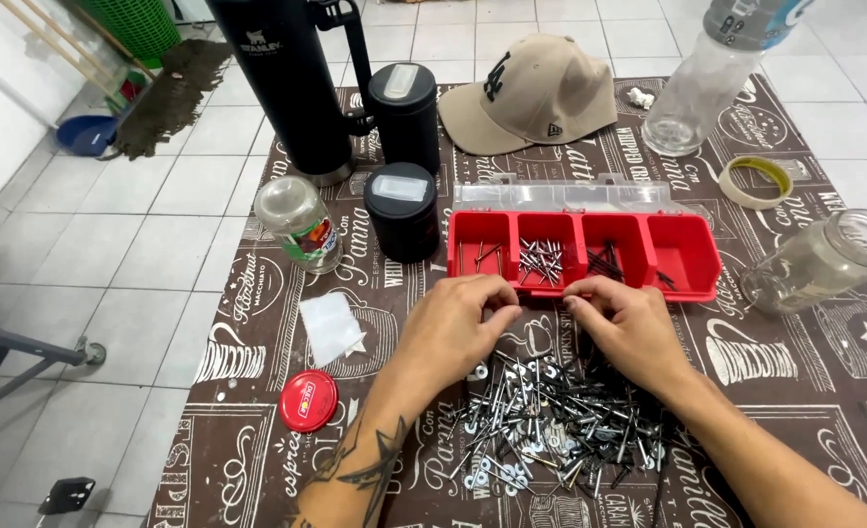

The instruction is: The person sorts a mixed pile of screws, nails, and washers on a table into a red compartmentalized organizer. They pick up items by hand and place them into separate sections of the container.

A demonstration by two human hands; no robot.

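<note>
Two hands point(541, 328) over glinting metal screw pile point(551, 425), red plastic tray point(692, 256).

Left hand point(463, 318): curled, fingertips pinched at the top edge of the pile of screws and washers point(551, 425).
Right hand point(624, 323): at 3 o'clock of the left, fingertips pinched likewise.
Red compartment tray point(692, 256): at 12 o'clock of both hands, just beyond the fingertips.
Red lid point(308, 401): at 8 o'clock of the left hand.
</note>
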